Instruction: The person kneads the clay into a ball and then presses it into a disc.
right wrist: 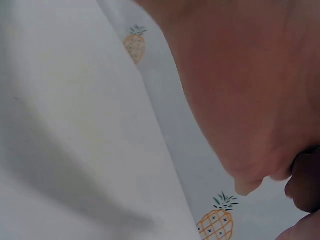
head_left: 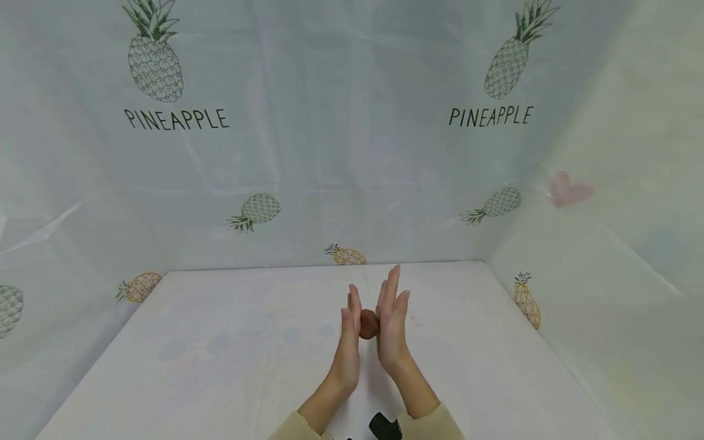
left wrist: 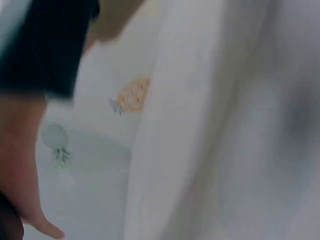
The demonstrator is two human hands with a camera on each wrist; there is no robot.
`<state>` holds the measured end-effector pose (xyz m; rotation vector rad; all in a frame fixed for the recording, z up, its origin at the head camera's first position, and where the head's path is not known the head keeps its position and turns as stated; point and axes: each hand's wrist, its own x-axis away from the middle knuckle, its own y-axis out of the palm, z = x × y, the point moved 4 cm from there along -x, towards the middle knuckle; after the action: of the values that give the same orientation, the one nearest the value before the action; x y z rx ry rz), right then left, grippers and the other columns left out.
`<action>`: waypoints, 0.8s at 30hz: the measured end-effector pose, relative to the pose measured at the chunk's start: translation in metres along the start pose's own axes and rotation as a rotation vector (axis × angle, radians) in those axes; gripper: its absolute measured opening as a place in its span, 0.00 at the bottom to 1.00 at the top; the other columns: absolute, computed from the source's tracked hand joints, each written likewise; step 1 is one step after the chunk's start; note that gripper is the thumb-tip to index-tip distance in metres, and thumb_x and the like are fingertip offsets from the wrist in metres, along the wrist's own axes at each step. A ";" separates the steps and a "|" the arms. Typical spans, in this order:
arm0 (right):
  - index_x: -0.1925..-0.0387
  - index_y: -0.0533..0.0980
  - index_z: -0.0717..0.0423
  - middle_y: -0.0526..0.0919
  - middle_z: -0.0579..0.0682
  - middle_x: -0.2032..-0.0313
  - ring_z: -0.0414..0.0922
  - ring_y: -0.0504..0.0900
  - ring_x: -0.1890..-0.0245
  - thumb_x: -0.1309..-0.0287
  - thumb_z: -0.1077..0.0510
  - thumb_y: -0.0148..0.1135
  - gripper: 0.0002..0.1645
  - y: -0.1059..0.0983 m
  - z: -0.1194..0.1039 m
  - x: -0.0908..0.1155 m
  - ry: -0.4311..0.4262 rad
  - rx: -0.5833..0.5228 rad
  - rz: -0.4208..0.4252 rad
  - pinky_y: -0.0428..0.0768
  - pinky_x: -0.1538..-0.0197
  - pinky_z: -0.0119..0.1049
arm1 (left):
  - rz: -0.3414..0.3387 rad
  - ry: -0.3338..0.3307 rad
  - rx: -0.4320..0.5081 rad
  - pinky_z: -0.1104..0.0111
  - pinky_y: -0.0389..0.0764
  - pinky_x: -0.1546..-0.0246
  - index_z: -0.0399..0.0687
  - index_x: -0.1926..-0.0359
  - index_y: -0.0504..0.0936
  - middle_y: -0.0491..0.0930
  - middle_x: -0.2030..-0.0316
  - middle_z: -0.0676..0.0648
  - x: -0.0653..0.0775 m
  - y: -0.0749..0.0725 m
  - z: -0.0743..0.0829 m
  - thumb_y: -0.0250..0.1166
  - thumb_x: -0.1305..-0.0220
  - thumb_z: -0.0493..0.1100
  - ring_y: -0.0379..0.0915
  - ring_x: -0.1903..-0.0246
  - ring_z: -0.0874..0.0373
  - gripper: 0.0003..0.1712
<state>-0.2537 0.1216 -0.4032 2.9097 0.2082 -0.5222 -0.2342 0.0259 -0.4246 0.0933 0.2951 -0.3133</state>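
Observation:
A brown, roughly round ball (head_left: 369,324), like a lump of clay or dough, sits between the two facing palms. My left hand (head_left: 348,348) presses it from the left with straight fingers pointing up and away. From the other side my right hand (head_left: 392,330) touches it, its fingers also straight and a little apart. In the right wrist view the ball (right wrist: 306,182) shows dark at the right edge, partly covered by the hand (right wrist: 235,95). Only a dark part of the ball (left wrist: 7,220) appears in the left wrist view, low at the left edge.
Beneath the hands spreads a white tabletop (head_left: 231,366). Pale sheeting (head_left: 352,153) printed with pineapples rises behind it and along both sides. A black wrist device (head_left: 384,426) sits by the right sleeve (head_left: 431,425); the left sleeve (head_left: 299,428) is beige too.

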 end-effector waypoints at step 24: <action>0.19 0.15 0.34 0.13 0.34 0.20 0.49 0.16 0.18 0.24 0.31 0.01 0.39 0.028 -0.005 0.019 -0.049 -0.007 -0.267 0.18 0.23 0.65 | 0.064 0.088 -0.033 0.41 0.06 0.29 0.56 0.19 0.14 0.08 0.19 0.53 -0.005 -0.021 0.026 0.15 0.19 0.65 0.07 0.20 0.56 0.40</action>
<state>-0.2302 0.0975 -0.4013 2.8737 0.5952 -0.6296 -0.2385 0.0044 -0.3994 0.0837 0.3833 -0.2412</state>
